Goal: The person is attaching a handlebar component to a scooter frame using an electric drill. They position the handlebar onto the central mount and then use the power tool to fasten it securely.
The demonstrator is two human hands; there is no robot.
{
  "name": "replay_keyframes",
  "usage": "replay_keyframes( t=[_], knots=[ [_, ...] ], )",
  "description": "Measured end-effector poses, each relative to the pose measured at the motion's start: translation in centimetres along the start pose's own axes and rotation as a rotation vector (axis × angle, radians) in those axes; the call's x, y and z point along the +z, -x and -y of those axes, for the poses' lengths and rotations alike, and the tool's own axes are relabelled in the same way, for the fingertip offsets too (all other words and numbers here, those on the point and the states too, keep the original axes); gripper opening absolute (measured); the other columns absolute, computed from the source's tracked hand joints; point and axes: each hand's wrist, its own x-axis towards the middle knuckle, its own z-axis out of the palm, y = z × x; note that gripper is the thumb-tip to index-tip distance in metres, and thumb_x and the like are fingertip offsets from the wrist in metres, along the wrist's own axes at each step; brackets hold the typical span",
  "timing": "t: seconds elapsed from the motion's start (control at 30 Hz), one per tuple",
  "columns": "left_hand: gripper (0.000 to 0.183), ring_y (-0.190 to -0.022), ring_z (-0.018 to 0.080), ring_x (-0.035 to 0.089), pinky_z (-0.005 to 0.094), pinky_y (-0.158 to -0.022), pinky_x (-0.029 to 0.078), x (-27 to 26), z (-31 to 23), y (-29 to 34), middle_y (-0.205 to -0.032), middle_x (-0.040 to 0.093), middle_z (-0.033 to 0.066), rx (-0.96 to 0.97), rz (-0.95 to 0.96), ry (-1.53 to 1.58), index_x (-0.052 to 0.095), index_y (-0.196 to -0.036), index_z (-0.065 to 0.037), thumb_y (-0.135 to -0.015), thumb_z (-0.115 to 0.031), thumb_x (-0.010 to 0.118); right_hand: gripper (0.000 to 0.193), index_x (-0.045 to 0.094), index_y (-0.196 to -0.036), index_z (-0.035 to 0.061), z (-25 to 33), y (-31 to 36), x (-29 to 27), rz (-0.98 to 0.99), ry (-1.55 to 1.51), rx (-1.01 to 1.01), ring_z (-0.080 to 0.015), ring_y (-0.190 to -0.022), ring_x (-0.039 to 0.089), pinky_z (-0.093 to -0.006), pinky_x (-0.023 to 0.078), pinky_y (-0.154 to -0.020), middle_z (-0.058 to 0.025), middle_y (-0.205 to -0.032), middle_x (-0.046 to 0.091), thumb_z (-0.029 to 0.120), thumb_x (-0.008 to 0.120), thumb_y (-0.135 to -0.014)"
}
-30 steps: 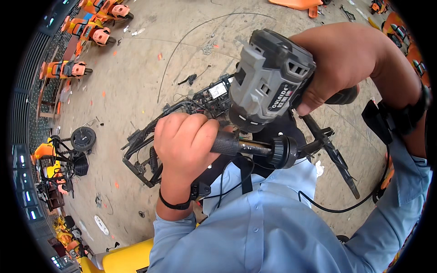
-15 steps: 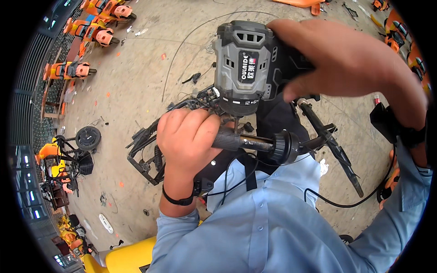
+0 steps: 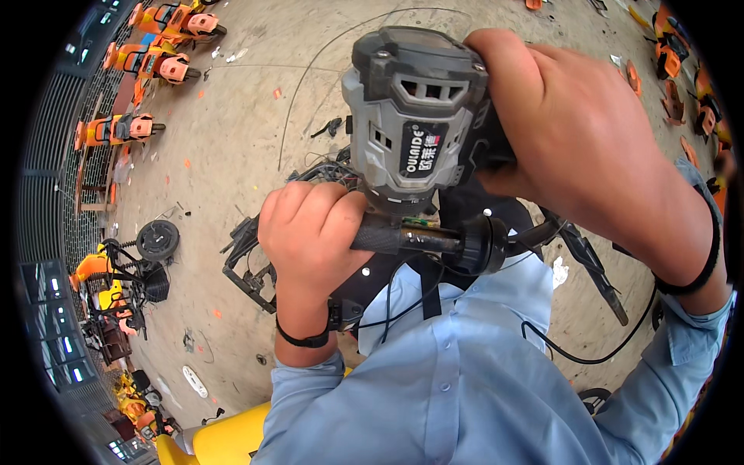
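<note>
My left hand (image 3: pixel 310 232) is closed around the black rubber grip (image 3: pixel 378 234) of a handlebar that lies crosswise in front of my body. Bare, worn metal tube (image 3: pixel 428 239) shows to the right of the grip, then a black round collar (image 3: pixel 482 245). In my right hand (image 3: pixel 577 132) is a grey and black cordless drill (image 3: pixel 387 108), held at its handle, body upright and chuck (image 3: pixel 399 200) pointing down. The chuck is just above the bar, near the inner end of the grip. Its bit is hidden behind the bar and the drill's body.
A dark scooter frame (image 3: pixel 246 275) with loose wiring lies beyond my left hand. A black cable (image 3: pixel 589 358) loops at the right. On the concrete floor (image 3: pixel 240 147) are scraps; orange scooters (image 3: pixel 116 132) stand at the far left. A yellow panel (image 3: pixel 232 434) is at lower left.
The drill has come lower and slightly left, and its bit, seen before at the grip's end, is now hidden. My right fingers have wrapped further around the handle. The left hand keeps its hold.
</note>
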Motion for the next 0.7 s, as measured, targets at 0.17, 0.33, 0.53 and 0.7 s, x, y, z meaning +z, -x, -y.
replay_keyframes(
  t=[0.17, 0.33, 0.53, 0.7],
  knots=[
    [0.041, -0.065, 0.0245, 0.053, 0.037, -0.06, 0.038, 0.2, -0.5, -0.2, -0.069, 0.056, 0.0002, -0.013, 0.0, 0.011, 0.053, -0.069, -0.011, -0.057, -0.029, 0.087, 0.075, 0.048, -0.121, 0.0027, 0.5, 0.3, -0.3, -0.11, 0.041, -0.013, -0.0397, -0.084, 0.064, -0.047, 0.05, -0.071, -0.0162, -0.087, 0.064, 0.012, 0.087, -0.058],
    [0.039, -0.064, 0.024, 0.052, 0.0367, -0.06, 0.038, 0.5, -0.3, 0.1, -0.069, 0.057, -0.0011, 0.009, -0.066, 0.014, 0.057, -0.07, -0.012, -0.058, -0.03, 0.089, 0.056, 0.047, -0.114, 0.0013, 1.1, 0.1, -1.3, -0.043, 0.041, -0.002, -0.0395, -0.077, 0.065, -0.0477, 0.051, -0.066, -0.0176, -0.081, 0.064, 0.013, 0.077, -0.067],
    [0.044, -0.065, 0.0252, 0.053, 0.0372, -0.061, 0.038, 0.1, -0.6, -0.4, -0.069, 0.056, 0.0009, 0.008, -0.014, -0.006, 0.052, -0.07, -0.01, -0.057, -0.031, 0.09, 0.035, 0.046, -0.105, -0.0003, 1.9, -0.7, -3.7, 0.163, 0.012, 0.035, -0.0393, -0.069, 0.066, -0.0486, 0.052, -0.06, -0.0192, -0.075, 0.064, 0.013, 0.065, -0.079],
    [0.045, -0.065, 0.0258, 0.053, 0.038, -0.062, 0.038, 0.2, -0.5, -0.4, -0.068, 0.055, 0.0021, 0.018, -0.043, 0.012, 0.051, -0.069, -0.009, -0.056, -0.031, 0.089, 0.021, 0.045, -0.098, -0.0017, 3.1, -3.0, -6.9, 0.505, -0.036, 0.14, -0.0391, -0.062, 0.067, -0.0493, 0.053, -0.054, -0.0205, -0.069, 0.064, 0.014, 0.056, -0.088]
  ],
)
